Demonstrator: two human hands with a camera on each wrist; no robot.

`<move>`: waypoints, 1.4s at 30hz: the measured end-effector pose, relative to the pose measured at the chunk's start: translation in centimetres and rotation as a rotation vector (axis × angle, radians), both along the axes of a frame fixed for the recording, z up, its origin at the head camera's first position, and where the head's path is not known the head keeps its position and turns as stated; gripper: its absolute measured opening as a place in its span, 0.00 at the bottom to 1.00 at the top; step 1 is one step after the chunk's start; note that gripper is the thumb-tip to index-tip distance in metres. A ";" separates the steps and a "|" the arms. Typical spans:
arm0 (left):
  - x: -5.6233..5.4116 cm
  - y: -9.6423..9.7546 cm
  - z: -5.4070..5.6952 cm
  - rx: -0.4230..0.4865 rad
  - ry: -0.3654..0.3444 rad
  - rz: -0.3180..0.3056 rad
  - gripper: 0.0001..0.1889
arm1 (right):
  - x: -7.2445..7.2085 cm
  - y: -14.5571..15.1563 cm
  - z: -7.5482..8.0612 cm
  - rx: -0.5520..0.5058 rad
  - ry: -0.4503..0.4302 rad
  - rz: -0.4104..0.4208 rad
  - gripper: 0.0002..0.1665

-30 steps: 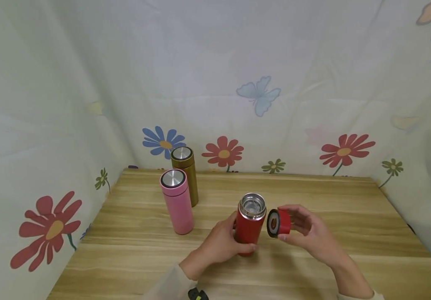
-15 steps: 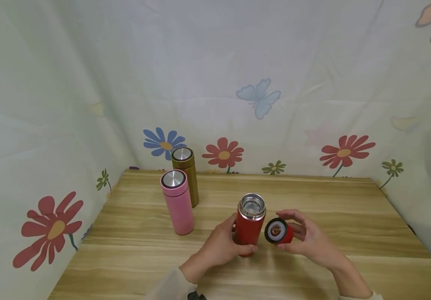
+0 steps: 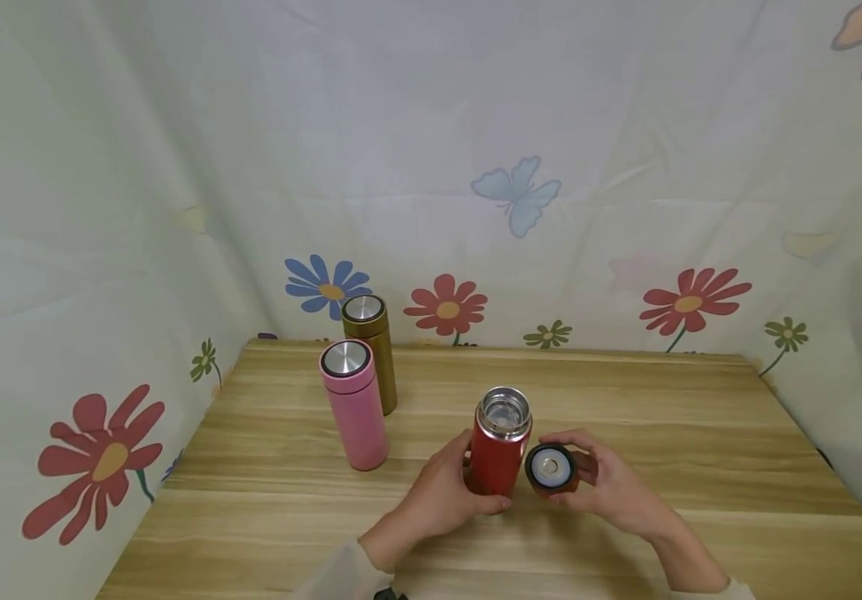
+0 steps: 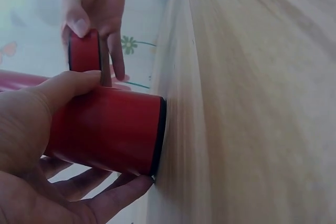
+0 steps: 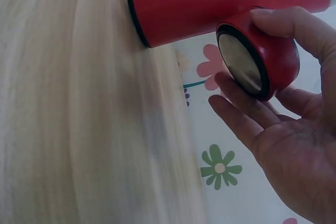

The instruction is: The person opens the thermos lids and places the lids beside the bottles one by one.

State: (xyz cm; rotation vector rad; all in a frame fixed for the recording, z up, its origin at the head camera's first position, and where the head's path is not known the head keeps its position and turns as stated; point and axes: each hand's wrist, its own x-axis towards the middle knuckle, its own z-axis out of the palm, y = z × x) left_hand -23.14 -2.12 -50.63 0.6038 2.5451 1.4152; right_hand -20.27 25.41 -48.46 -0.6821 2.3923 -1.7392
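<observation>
A red thermos flask (image 3: 497, 462) stands upright on the wooden table with its steel mouth uncovered. My left hand (image 3: 442, 492) grips its body low down, the thumb across the near side. Just right of the flask, my right hand (image 3: 611, 487) holds the red lid (image 3: 551, 468) between thumb and fingers, its pale underside facing up. From the right wrist view, the lid (image 5: 257, 56) shows its shiny metal top turned downward, held above the table. In the left wrist view the flask's dark base (image 4: 159, 136) meets the tabletop.
A pink thermos flask (image 3: 356, 417) with a silver-topped lid stands to the left. Partly hidden behind it is a gold thermos flask (image 3: 382, 358). A floral cloth (image 3: 596, 167) hangs behind and at both sides of the table (image 3: 664, 408).
My right hand has turned the lid from sideways to underside up and lowered it slightly. The left hand and the red flask have stayed in place.
</observation>
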 end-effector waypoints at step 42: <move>1.1 0.6 0.0 -0.052 0.100 0.076 0.43 | -1.1 -1.0 -2.8 0.230 -0.051 -0.057 0.42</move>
